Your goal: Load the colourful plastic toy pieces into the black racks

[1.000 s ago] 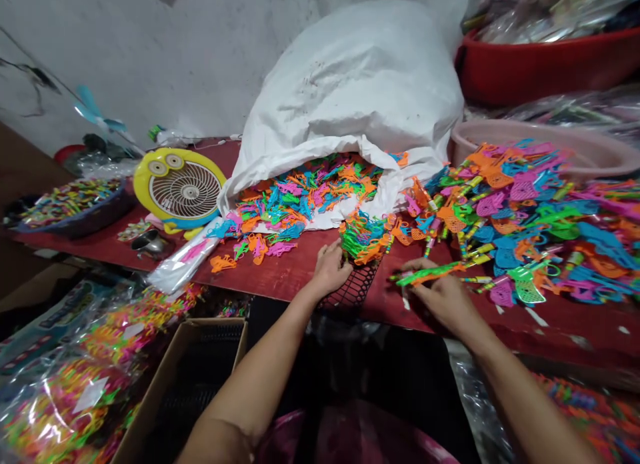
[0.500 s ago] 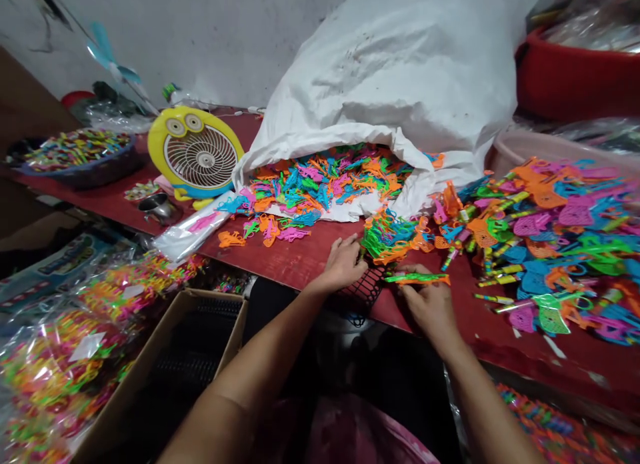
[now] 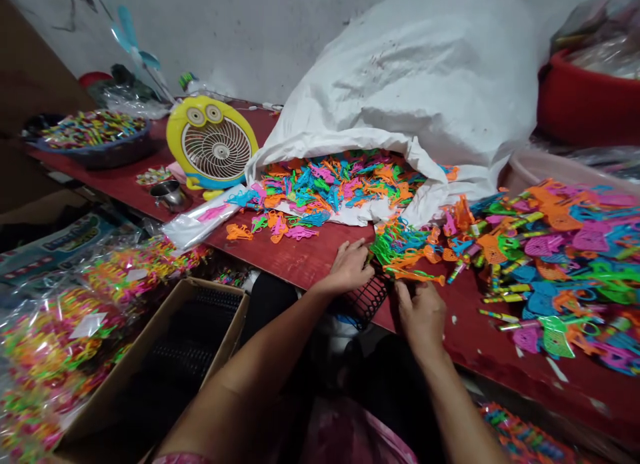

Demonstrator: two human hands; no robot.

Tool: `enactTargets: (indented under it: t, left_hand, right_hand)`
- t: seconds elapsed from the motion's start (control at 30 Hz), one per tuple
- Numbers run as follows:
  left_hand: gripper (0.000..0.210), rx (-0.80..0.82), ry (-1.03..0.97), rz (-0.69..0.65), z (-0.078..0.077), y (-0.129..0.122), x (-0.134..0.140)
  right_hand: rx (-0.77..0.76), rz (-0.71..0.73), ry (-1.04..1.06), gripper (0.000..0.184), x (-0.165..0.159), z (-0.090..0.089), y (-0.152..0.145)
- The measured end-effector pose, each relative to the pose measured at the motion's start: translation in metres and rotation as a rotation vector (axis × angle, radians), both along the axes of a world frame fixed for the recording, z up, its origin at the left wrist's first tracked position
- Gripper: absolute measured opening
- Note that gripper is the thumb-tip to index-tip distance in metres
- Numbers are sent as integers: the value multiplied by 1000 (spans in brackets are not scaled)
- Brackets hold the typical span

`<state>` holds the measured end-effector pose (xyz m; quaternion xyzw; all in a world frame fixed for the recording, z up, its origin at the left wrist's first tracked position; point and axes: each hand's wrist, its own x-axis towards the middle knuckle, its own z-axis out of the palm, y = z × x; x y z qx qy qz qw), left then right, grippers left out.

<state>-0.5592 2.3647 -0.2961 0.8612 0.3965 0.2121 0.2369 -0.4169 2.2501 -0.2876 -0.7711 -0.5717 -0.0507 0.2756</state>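
My left hand lies at the left side of a black wire-grid rack, its fingers bent and its thumb against the rack's edge. Flat plastic toy pieces in green, blue and orange are stacked together at the rack's far end. On the rack's right side is my right hand, thumb up and fingers curled. Its fingertips meet an orange toy piece at the near side of the stack. How firmly the right fingers grip it is partly hidden.
Behind, a large white sack spills more toy pieces. A heap of toys and striped tubes covers the right side. A yellow fan, metal cup and tub stand left. Below is a carton of black racks.
My right hand has moved slightly left and down, bringing the green and orange pieces against the stack at the rack. My left hand stays by the rack. The view has shifted a little.
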Motion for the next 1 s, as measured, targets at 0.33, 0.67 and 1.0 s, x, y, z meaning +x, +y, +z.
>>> enactTargets:
  t: [0.33,0.67,1.0]
  left_hand:
    - [34,-17,-34,7,-1,1,0]
    - [32,404,-561,182,30,-62,-10]
    - [21,388,-241,145,48,-54,5]
  right_hand:
    - [-249,-61,-213,31,-14,11,4]
    - [-244,-122,-163,24,-16,11,3]
    - [-270,-90,-104,26,-23,18,7]
